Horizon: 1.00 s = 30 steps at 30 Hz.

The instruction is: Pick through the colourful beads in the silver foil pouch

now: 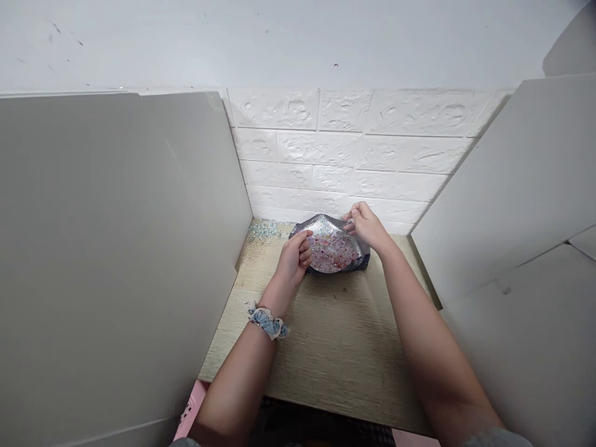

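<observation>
The left hand [294,256] has its fingers curled over the left side of an open bag [321,221]; whether they grip anything I cannot tell. The right hand [367,228] bends its fingers at the bag's right side, their grip also unclear. Pink beads [331,253] fill the bag, which sits at the table's [335,335] far end, near the white brick wall [298,149]. Bluish bits [266,230] lie scattered left of it.

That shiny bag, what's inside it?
Inside the bag are lots of tiny bead-like pieces, mostly pink, some red or orange. The top ones cover whatever is underneath, so that can't be seen.
</observation>
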Available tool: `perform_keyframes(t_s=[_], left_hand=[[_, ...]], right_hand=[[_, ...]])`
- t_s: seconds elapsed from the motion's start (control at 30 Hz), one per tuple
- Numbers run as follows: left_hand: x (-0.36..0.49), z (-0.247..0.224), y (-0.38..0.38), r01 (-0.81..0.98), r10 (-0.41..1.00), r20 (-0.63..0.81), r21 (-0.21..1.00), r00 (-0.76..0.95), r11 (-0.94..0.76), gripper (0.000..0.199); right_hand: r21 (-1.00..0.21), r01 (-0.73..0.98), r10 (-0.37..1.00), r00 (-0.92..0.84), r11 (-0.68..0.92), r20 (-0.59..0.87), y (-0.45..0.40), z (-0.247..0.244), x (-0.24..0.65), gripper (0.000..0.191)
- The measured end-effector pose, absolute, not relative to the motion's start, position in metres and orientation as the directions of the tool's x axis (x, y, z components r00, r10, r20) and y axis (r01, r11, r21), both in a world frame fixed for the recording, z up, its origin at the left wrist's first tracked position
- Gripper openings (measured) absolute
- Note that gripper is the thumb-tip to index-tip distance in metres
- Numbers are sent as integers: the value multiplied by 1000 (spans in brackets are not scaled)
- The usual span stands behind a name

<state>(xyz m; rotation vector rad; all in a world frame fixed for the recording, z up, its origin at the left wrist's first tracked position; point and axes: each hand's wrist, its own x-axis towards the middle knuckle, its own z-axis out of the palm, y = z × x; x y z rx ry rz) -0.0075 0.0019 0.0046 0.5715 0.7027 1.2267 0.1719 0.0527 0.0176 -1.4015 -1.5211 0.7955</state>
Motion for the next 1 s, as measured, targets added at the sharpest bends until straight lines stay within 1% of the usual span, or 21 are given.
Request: perform_keyframes(t_s=[0.07, 0.13, 0.2, 0.23, 0.3, 0.37, 0.47, 0.6, 0.7, 0.8, 0.87, 1.0], left_hand=[[-7, 4, 2, -636, 969, -171, 731, 181, 248, 13], [-7, 4, 1, -633, 969, -170, 734, 177, 245, 14], [-7, 4, 1, -630, 970, -171, 738, 172, 242, 13], [-7, 4, 1, -628, 970, -174, 739, 170, 243, 13], [-7, 4, 1, -623, 970, -174, 744, 169, 242, 12], [-7, 4, 1, -618, 971, -171, 749, 170, 240, 13], [-7, 4, 1, -612, 970, -172, 753, 172, 242, 15], [-7, 3, 1, -605, 968, -173, 757, 181, 248, 16], [-7, 2, 1, -607, 969, -170, 756, 180, 245, 16], [-7, 2, 0, -600, 969, -166, 763, 181, 242, 15], [-7, 3, 0, -589, 970, -165, 771, 180, 241, 17], [-6, 4, -1, -576, 971, -171, 782, 169, 238, 18]], right_hand=[[-982, 175, 993, 82, 73, 88, 50, 26, 168, 13], [-997, -2, 991, 113, 74, 74, 46, 36, 164, 15], [-983, -113, 983, 132, 143, 128, 42, 45, 162, 17], [-972, -140, 976, 138, 190, 171, 40, 49, 161, 18], [-946, -136, 951, 139, 293, 275, 37, 54, 162, 20], [-917, -69, 917, 114, 392, 383, 34, 58, 163, 21], [-854, 84, 852, 62, 514, 520, 33, 61, 162, 19], [-718, 325, 763, -19, 616, 646, 36, 74, 158, 15], [-579, 508, 700, -68, 638, 711, 40, 98, 156, 10], [-435, 658, 642, -98, 615, 760, 43, 133, 152, 9], [-333, 723, 598, -137, 605, 790, 43, 159, 150, 11], [-135, 786, 502, -243, 603, 830, 42, 207, 149, 18]])
